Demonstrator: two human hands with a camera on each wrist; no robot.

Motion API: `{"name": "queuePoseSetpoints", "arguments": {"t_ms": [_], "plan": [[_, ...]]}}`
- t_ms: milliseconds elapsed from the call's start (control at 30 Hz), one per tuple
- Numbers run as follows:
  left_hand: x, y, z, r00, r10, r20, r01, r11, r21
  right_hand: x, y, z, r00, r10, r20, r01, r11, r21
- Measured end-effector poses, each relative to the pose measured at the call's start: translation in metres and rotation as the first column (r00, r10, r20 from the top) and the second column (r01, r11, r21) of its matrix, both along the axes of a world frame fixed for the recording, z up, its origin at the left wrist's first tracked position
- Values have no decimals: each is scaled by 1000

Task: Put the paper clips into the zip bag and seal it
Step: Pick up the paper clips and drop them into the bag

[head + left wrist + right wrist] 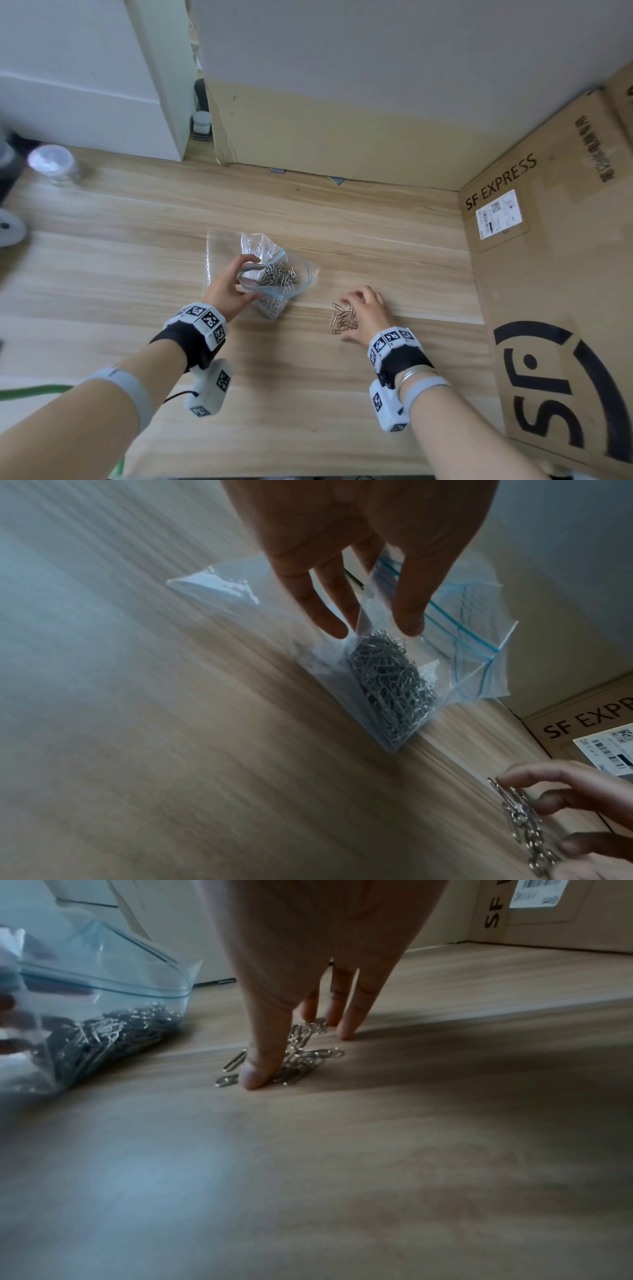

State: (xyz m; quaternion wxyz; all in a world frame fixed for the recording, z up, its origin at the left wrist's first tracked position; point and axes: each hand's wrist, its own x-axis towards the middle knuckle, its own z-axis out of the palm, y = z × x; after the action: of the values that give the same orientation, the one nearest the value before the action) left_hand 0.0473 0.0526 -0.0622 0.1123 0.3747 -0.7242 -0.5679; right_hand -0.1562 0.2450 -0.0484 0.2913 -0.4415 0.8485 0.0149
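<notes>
A clear zip bag (pixel 305 270) with a blue seal strip stands on the wooden table (pixel 137 274), its mouth open. A heap of silver paper clips (pixel 279 274) lies inside it. My left hand (pixel 229 284) pinches the bag's near wall between thumb and fingers (pixel 407 620), holding the mouth open. To the right, a small pile of loose paper clips (pixel 342 318) lies on the table. My right hand (pixel 368 311) is curled over that pile. Its thumb (pixel 255 1077) and fingertips touch the wood with the loose clips (pixel 308 1058) between them.
A large SF EXPRESS cardboard box (pixel 548 274) walls off the right side. A clear jar (pixel 54 164) stands far left. A flat sheet of clear plastic (pixel 219 246) lies behind the bag. A wall and a white cabinet (pixel 102 85) close the back.
</notes>
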Motion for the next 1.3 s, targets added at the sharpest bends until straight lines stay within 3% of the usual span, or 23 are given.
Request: {"name": "queuePoseSetpoints", "arguments": {"t_ms": [333,533,933,1300], "plan": [[2,0,-3,999,-25,24,25,999,-29,2,-4,-2,990,-61,126,76,990,-118],[1,0,-4,999,-36,6,36,998,-44,4,-10,-7,996,-43,79,54,989,-140],[-2,-1,-3,1000,-19,23,20,999,-33,3,-32,-3,998,20,51,-23,999,47],[-3,0,-1,1000,12,5,-12,1000,-27,7,-38,-3,998,-53,32,51,997,52]]}}
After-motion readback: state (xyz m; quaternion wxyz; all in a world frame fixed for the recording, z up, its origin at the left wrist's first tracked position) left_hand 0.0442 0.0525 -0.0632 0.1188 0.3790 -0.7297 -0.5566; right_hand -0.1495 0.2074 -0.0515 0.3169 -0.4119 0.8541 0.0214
